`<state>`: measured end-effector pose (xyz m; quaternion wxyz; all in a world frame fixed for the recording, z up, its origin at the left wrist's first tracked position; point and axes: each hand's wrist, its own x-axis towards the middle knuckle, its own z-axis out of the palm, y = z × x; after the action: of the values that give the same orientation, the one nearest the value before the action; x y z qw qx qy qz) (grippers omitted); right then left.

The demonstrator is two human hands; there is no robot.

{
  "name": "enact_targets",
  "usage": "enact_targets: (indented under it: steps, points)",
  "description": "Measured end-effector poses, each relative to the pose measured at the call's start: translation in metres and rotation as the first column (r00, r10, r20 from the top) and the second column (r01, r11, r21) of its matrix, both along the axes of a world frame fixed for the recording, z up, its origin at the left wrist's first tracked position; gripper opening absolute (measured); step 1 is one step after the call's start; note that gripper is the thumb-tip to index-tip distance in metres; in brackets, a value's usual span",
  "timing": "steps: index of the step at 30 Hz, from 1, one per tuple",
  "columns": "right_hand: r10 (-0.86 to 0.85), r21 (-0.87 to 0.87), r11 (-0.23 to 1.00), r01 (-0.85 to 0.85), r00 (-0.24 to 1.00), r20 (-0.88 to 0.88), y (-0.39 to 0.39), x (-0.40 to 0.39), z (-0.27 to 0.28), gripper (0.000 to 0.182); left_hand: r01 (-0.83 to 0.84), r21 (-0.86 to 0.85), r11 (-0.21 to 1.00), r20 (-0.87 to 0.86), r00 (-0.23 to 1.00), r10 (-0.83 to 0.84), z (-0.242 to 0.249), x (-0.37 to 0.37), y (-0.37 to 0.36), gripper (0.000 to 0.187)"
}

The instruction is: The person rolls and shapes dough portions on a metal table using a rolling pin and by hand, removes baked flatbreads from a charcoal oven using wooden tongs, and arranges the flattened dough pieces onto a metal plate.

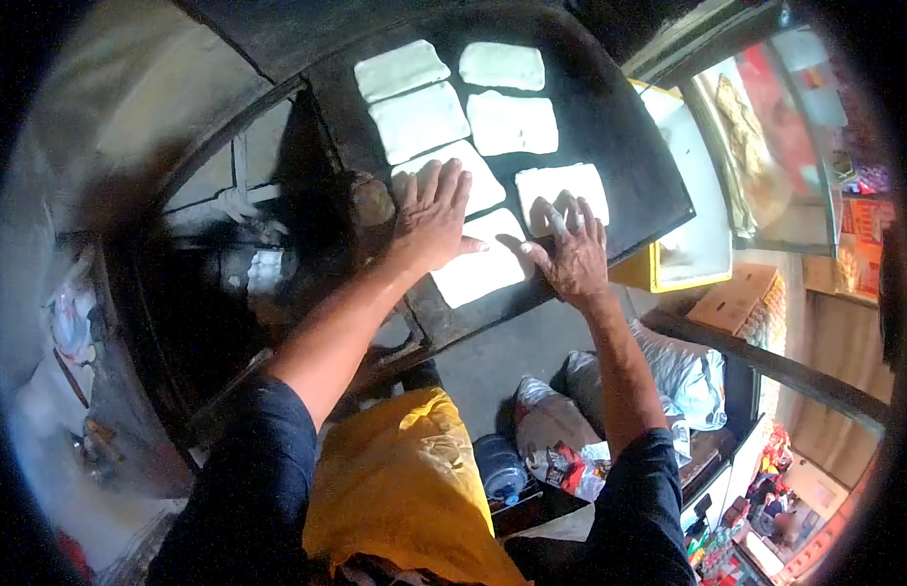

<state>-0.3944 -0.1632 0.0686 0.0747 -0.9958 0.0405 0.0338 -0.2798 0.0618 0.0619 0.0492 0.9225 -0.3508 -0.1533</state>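
Several flat white rectangular slabs, which look like dough, lie in two rows on a dark flat plate [610, 107]. My left hand [430, 223] rests palm down with fingers stretched over a slab [481, 176] in the left row. Its thumb reaches over the nearest slab [481, 275]. My right hand [578, 259] has its fingers apart and slightly bent on the nearest slab of the right row [561, 182]. White residue coats some of its fingers. Farther off lie two slabs in the left row [419, 122] and two in the right row [513, 124].
A yellow-edged white bin [693, 244] stands right of the plate. Beyond it are a cardboard box [735, 299] and a glass pane. Filled sacks [556, 425] and a blue water bottle [500, 467] sit below. A yellow apron [395, 479] covers my front.
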Motion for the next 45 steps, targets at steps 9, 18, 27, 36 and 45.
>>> enact_targets:
  steps: [9,18,27,36,45]
  points:
    - [-0.055,0.013,0.998,0.054,0.998,0.032,0.057,0.013,0.033,0.078,-0.222,-0.697,0.682,-0.278,0.960,0.028,0.075,-0.150,0.182,0.080]
    - [0.674,0.387,0.632,-0.671,0.723,0.153,0.451,-0.186,0.021,0.064,0.314,-0.949,0.035,0.267,0.736,0.622,0.292,-0.412,0.486,0.078]
    - [0.988,0.387,0.094,-0.917,0.133,0.075,0.729,-0.297,0.078,0.060,0.466,-0.783,0.412,0.552,0.216,0.806,0.361,-0.627,0.636,0.057]
    - [0.988,0.414,0.134,-0.901,0.151,0.009,0.854,-0.294,0.036,0.057,-0.117,-0.906,0.406,0.390,0.134,0.911,0.303,-0.654,0.796,0.039]
    - [0.966,0.530,0.113,-0.840,0.218,0.140,1.029,-0.222,-0.017,0.041,-0.575,-0.665,-0.477,-0.608,0.046,0.793,0.099,-0.624,0.996,0.034]
